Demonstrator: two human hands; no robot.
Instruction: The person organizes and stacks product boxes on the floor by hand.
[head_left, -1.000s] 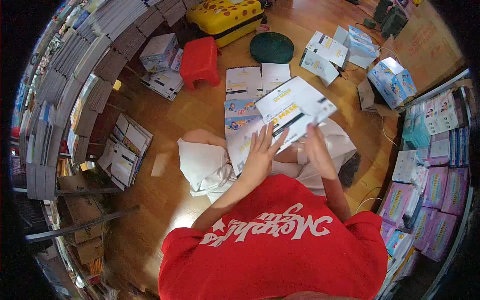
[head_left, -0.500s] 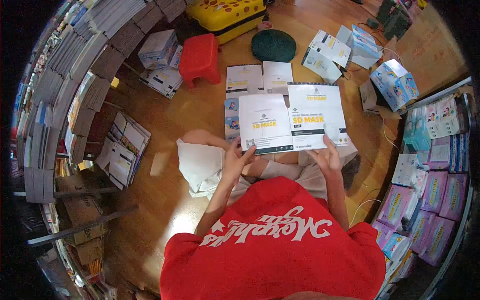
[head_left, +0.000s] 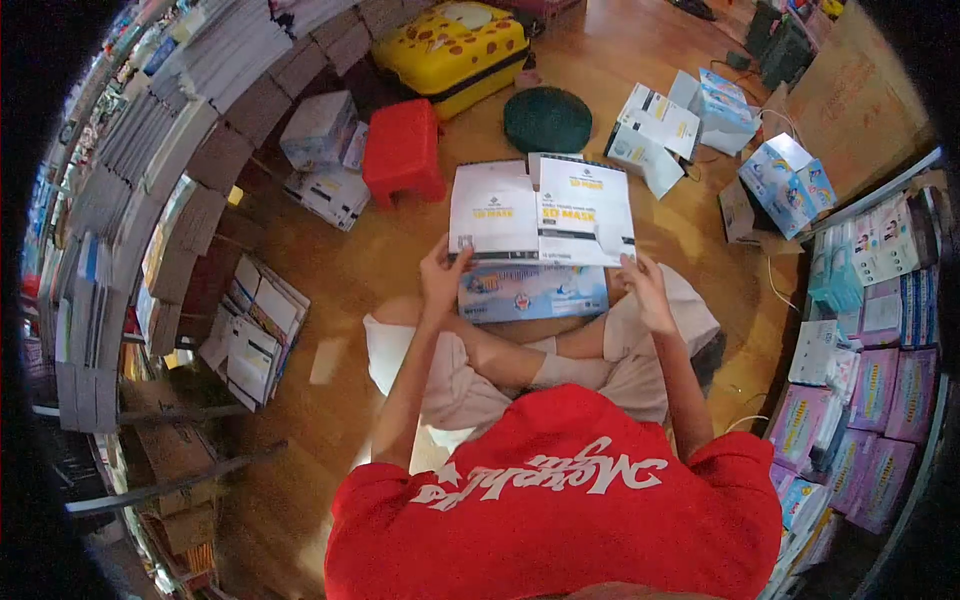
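Note:
A flattened white "5D MASK" carton lies spread out in front of my crossed legs, its printed panels facing up. My left hand pinches its lower left corner. At the lower right corner, my right hand has thumb and fingers closed on the edge. Nearer my shins is a blue cartoon-printed carton, partly covered by the white one. Beyond the white carton's top edge, a strip of another white sheet peeks out.
A red stool, a dark green round cushion and a yellow suitcase stand ahead. More cartons lie ahead right. Shelves of mask boxes line the right; book stacks fill the left.
Both hands have moved the white carton forward, away from my lap and slightly left. It now covers the white sheets ahead, and more of the blue carton shows.

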